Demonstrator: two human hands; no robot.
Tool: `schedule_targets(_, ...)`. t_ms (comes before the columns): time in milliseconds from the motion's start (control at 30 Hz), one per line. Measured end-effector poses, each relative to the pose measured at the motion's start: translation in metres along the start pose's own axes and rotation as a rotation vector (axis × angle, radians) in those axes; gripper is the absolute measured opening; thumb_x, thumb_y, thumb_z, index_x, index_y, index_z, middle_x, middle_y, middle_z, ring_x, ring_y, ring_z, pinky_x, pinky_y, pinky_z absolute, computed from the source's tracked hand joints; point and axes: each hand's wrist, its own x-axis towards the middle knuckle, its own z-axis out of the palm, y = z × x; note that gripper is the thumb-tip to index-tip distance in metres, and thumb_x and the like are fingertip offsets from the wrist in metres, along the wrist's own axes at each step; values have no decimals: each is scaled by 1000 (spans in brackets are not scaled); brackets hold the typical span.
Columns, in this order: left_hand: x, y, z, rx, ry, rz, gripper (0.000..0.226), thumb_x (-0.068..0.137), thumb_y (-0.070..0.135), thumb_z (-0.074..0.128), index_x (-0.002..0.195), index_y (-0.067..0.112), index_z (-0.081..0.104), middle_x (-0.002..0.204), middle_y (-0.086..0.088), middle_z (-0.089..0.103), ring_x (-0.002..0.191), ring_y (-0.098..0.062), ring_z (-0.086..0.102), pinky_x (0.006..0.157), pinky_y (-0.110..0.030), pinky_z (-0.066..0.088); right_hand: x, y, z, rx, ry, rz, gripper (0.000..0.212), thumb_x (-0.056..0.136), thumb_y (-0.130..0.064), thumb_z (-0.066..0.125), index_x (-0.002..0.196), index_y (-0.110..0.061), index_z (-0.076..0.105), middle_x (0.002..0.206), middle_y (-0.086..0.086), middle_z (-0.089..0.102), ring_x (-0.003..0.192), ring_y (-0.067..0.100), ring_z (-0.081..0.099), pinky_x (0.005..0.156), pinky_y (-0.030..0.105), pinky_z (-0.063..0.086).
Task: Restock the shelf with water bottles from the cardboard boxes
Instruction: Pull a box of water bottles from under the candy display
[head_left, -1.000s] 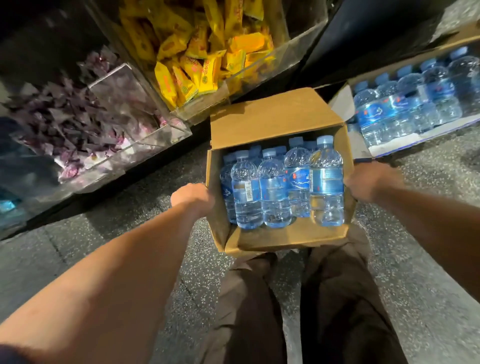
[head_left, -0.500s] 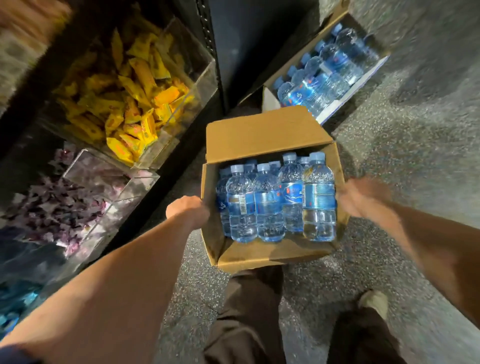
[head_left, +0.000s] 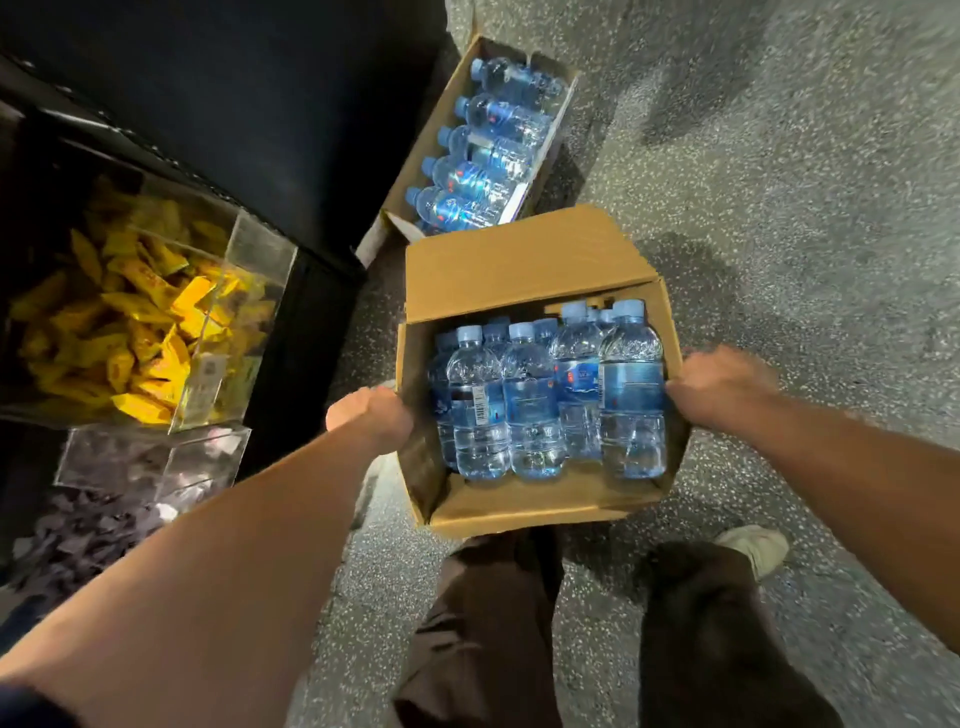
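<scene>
- Hands hold the carried box from both sides: the left hand is closed on its left wall, the right hand on its right wall.
- Water bottles stand upright inside, caps up, packed toward the right and far part of the box.
- Between the two hands lies the load, so its weight seems shared; the right hand is nearer to the tallest bottles.
- A second box with bottles lying on their sides rests on the floor, just beyond the carried one.
- On the left stands the dark shelf unit, beside a clear bin of yellow packets.
- I judge that the carried box must go down near the second one before any bottle is taken out.
</scene>
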Motion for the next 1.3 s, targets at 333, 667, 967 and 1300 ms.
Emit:
schedule_targets(333, -52, 175, -15, 159, -13, 140, 32, 92, 35, 46, 112, 17, 64, 113, -4, 65, 102, -26, 63, 87, -35, 53, -21, 183, 53, 241, -51, 69, 38, 93, -35, 46, 117, -11, 63, 124, 15, 62, 112, 33, 60, 89, 39, 50)
schedule_targets(667, -131, 409, -27, 434, 81, 287, 36, 95, 31, 46, 124, 15, 58, 124, -7, 60, 114, -27, 57, 92, -36, 46, -49, 384, 149, 500, -212, 372, 32, 95, -24, 44, 120, -10, 59, 124, 10, 60, 112, 29, 59, 91, 36, 46)
schedule_targets(967, -172, 584, -25, 632, 132, 512, 35, 92, 31, 46, 120, 15, 60, 120, -9, 63, 110, -30, 60, 90, -40, 48, -69, 517, 209, 659, -168, 530, 34, 95, -28, 40, 113, -9, 61, 116, 12, 63, 105, 32, 60, 90, 40, 50)
schedule_targets(1300, -182, 737, -50, 850, 188, 698, 32, 91, 26, 46, 116, 13, 62, 115, -8, 64, 106, -28, 61, 86, -36, 49, -68, 594, 225, 783, -203, 762, 33, 92, -36, 40, 106, -17, 64, 111, 9, 65, 97, 30, 63, 79, 40, 50)
